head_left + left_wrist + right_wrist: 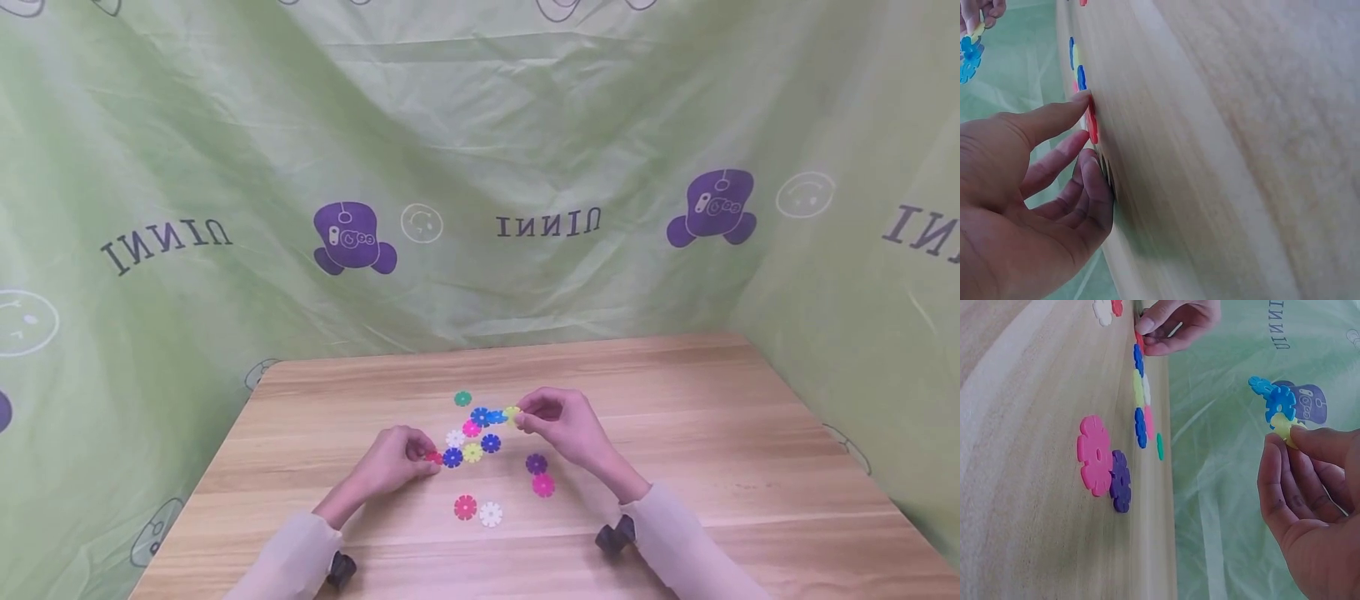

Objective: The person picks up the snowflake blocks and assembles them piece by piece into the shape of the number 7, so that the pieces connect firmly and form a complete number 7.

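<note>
"What's the right hand (562,421) got?"

"It pinches the yellow disc (1282,425) between thumb and fingers. Two blue discs (1284,400) hang joined on beyond it, raised off the counter (690,417)."

"And the left hand (393,458)?"

"Thumb and fingertip pinch the red disc (1092,122) down at the counter, at one end of a row (470,454), nearer the left edge than the right."

"How would they handle?"

"Light, I'd expect, and fairly stiff: thin, smooth plastic, hard to crush but easy to let slip. I'd take the notched rim and leave the slots clear. The chain might twist or part at a joint, so hold close to one."

"Any loose ones?"

"The green disc (462,399) lies closest to the far edge; the purple disc (536,463) and pink disc (543,485) sit together, towards the right edge from the row."
</note>
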Motion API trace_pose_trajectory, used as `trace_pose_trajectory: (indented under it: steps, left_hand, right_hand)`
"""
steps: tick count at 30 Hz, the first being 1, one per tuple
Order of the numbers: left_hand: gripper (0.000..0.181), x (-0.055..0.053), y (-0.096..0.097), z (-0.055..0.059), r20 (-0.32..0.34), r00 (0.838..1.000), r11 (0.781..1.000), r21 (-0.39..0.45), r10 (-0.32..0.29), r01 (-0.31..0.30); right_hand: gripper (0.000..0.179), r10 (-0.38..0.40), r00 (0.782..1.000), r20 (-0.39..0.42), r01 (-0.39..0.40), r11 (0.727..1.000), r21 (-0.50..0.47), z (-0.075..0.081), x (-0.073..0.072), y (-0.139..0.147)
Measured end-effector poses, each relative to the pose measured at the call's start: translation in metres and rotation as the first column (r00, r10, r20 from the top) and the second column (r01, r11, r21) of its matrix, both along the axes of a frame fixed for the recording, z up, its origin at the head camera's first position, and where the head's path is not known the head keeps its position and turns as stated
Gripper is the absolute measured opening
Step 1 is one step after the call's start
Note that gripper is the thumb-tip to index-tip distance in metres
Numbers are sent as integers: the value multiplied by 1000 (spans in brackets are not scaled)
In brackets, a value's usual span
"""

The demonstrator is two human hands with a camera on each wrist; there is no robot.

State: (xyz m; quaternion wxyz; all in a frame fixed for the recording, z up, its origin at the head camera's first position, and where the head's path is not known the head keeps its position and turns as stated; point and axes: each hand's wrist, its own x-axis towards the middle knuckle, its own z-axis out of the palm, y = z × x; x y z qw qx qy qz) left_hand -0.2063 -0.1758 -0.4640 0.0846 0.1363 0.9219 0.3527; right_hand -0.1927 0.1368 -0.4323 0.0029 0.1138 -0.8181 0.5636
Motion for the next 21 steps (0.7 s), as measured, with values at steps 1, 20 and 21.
trace_pose_trajectory:
  steps: [1, 20, 21]
  left_hand:
    - [24, 0, 0, 0, 0, 1000, 1000, -2, -2, 2]
    - [16, 0, 1, 1, 19, 1000, 1000, -21, 9, -9]
    - [17, 0, 2, 1, 19, 1000, 1000, -18, 22, -22]
  right_hand:
    - [16, 0, 1000, 1, 0, 1000, -2, 0, 0, 0]
    - [16, -8, 1000, 24, 8, 1000, -24, 0, 0, -2]
    - [16, -11, 1000, 27, 11, 1000, -29, 0, 0, -1]
